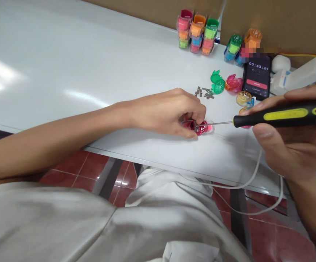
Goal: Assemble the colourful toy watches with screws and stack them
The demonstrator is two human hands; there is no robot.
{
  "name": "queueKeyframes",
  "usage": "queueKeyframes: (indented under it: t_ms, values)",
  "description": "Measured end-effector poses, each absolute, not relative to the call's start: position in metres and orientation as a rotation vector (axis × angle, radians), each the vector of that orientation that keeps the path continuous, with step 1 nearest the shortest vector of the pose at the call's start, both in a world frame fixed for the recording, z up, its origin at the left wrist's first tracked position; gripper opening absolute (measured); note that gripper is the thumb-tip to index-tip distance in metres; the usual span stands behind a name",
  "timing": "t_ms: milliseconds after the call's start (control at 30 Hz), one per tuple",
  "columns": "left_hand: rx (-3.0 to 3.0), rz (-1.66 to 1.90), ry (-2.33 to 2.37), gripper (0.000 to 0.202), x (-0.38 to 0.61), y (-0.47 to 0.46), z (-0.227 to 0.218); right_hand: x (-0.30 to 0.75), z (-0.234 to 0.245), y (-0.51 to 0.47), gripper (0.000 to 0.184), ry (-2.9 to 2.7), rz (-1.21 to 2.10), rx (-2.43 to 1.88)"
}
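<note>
Head view, sole entry. Left hand [177, 112]: reaches in from the left, fingers and thumb closed about a small pink case [201, 129], pinning it to the white table [65, 65] near the front edge. Right hand [294, 145]: grips a screwdriver [286, 114], fingers above the handle, thumb below; handle black with yellow inlays, shaft nearly level and pointing left. Its tip is at the case, beside a bit of metal; whether the two touch cannot be told. Blades [205, 92], several, grey, loose: scattered just beyond the left hand. Green parts [217, 83], clear: right of the blades. Pink parts [233, 84]: next to these, near the phone. Yellow cap [244, 97]: just beyond the screwdriver shaft; a blue part [251, 102] near it, partly hidden by the right hand. Phone [256, 80], black, lying screen up, reading 00:43:47. Power strip [303, 75], white: right of the phone. Stacked cases [197, 33], mixed colours, three columns: at the far edge; further cases [232, 49], green and orange above blue, stand between them and the phone. Cable [256, 173], white: looped over the front edge.
</note>
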State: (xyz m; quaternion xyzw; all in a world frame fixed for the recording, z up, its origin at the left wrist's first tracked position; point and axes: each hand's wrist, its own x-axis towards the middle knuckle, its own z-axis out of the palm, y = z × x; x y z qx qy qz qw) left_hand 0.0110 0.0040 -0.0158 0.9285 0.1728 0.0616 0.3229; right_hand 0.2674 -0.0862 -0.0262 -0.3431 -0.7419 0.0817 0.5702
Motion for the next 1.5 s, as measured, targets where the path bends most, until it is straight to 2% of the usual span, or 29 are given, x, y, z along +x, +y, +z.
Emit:
queueKeyframes:
  t_ms: [867,1500]
  values:
    - [2.494,0.280,0.393,0.017,0.011,0.003,-0.018,0.284,-0.038,-0.073,0.084,-1.819,0.117,-0.670]
    - [2.683,0.238,0.261,0.018,0.004,0.005,-0.016,0.276,-0.032,-0.076,0.068,-1.767,0.154,-0.673]
